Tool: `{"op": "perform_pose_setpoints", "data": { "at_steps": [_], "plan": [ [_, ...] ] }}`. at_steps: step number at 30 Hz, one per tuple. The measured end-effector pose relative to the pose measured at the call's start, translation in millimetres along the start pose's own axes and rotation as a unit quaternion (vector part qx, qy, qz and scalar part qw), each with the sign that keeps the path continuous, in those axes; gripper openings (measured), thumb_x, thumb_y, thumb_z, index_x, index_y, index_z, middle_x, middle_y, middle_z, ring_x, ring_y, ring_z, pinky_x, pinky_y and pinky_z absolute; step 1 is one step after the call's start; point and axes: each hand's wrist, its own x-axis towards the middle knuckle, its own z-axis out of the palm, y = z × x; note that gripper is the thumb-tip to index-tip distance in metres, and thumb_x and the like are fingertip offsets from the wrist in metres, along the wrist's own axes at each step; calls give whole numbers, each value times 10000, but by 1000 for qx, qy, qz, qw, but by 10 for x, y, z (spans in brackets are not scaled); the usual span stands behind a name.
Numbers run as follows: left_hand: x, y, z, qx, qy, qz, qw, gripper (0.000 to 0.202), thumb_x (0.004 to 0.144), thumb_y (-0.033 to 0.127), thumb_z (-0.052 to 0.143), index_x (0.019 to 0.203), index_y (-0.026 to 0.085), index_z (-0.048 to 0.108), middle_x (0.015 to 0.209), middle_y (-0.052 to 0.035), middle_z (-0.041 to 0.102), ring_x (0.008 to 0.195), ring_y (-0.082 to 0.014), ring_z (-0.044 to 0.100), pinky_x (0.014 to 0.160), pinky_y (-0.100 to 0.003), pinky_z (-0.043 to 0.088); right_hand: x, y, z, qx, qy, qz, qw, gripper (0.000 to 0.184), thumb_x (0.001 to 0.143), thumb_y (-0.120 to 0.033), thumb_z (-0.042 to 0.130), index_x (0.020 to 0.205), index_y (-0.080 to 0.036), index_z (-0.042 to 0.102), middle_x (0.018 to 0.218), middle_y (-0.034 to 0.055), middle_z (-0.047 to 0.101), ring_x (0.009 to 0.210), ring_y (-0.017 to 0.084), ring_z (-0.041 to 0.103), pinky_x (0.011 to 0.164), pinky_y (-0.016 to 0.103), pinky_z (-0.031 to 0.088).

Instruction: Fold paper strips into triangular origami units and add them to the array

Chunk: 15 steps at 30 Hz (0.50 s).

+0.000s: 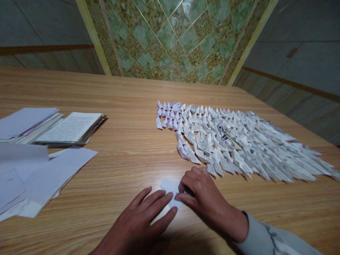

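A small piece of white folded paper (169,185) lies on the table in front of me, partly covered by my hands. My left hand (145,216) is open, its fingers spread, with fingertips resting on the paper's left side and lower edge. Curled at the opposite side, my right hand (199,189) pinches the paper between thumb and fingers; the exact fold under them is hidden. Just beyond my hands, many small folded paper boats (233,145) stand in packed rows, mostly of printed paper. A group of pale lilac ones (168,115) sits at their left end.
Stacks of loose white sheets (71,163) lie on the left of the wooden table (127,159). Behind them are a printed booklet pile (71,127) and another paper stack (29,120). A green-and-brown tiled panel (170,39) rises past the table's far edge.
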Motion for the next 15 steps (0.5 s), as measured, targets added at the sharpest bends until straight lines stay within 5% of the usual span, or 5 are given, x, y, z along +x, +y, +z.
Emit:
{"op": "perform_pose_setpoints", "data": {
  "at_steps": [8,12,15],
  "plan": [
    [-1,14,12,28,7,7,1000,530,881,426,694,1375,291,557,1410,-90,647,1237,-311,590,1078,-541,403,-6,14,1,-72,48,-27,996,130,891,-223,776,840,-199,659,811,2,682,822,205,547,772,346,315],
    [20,32,-22,30,-2,3,1000,537,877,445,710,1372,293,565,1403,-85,649,1231,-307,593,1083,-527,408,-142,-74,14,-109,132,-115,979,166,1016,-207,578,887,-194,682,766,28,650,781,209,506,769,360,333],
    [69,39,-99,29,-8,5,1000,486,901,436,684,1353,286,585,1405,-74,650,1228,-297,597,1082,-511,418,-311,-171,65,-95,136,-198,966,231,1054,-149,464,974,-168,679,777,28,659,779,196,509,872,382,352]
  ]
}}
